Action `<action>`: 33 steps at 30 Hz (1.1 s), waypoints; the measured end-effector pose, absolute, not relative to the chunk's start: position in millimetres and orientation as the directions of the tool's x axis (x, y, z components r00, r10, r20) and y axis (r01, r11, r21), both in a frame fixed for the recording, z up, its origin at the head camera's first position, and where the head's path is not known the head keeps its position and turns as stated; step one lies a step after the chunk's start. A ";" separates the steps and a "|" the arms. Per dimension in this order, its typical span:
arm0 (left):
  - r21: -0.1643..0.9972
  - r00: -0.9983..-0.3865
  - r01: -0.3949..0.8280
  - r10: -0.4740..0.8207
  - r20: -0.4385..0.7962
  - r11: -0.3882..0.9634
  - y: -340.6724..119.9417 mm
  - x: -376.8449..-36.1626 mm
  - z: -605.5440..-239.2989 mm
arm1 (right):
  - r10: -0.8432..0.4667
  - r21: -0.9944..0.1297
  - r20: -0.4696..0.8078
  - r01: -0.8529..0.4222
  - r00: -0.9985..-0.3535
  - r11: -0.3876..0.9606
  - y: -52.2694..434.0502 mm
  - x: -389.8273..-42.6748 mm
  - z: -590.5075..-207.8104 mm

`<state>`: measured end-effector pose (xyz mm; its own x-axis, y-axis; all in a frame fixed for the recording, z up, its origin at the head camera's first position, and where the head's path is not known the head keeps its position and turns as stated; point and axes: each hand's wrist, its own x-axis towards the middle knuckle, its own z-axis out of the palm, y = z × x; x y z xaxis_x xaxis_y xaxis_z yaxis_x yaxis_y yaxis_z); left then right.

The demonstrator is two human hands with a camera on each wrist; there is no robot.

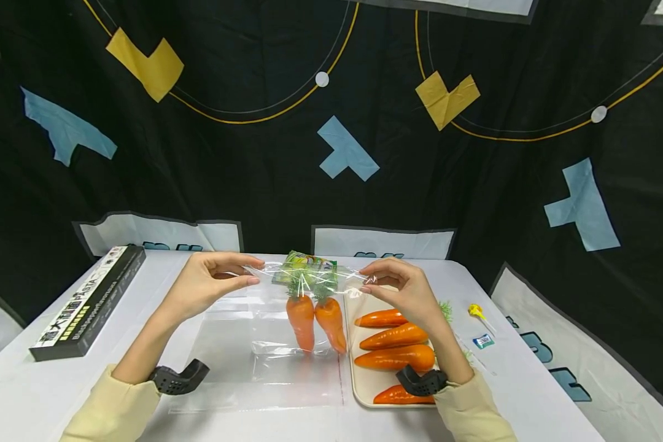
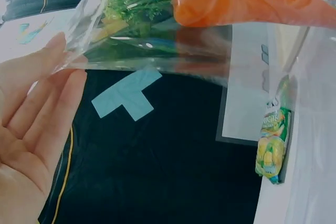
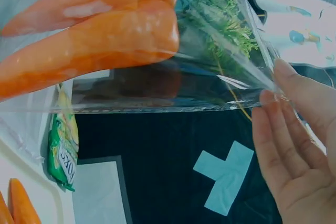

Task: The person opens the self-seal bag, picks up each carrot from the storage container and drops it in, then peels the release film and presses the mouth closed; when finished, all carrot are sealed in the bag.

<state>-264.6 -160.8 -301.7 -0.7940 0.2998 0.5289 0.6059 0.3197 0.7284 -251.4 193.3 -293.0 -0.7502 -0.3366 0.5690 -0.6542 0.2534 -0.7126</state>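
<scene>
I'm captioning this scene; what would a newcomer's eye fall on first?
Probably two orange, green-topped carrots at centre, in a clear plastic bag, its upper corners pinched by the left hand and right hand. Right of it, more orange carrots lie on a cream rectangular tray.

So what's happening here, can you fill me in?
A person is holding up a clear plastic bag by its top corners, left hand and right hand each pinching one side. Two carrots are inside, leafy tops upward. Four more carrots show on the cream tray, and a green packet lies behind the bag.
</scene>
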 end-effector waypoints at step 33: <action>0.416 -0.522 0.845 0.353 0.777 0.335 -173.4 -264.7 -297.2 | -0.307 -0.533 0.786 -0.840 -0.537 0.102 176.8 -261.7 -302.0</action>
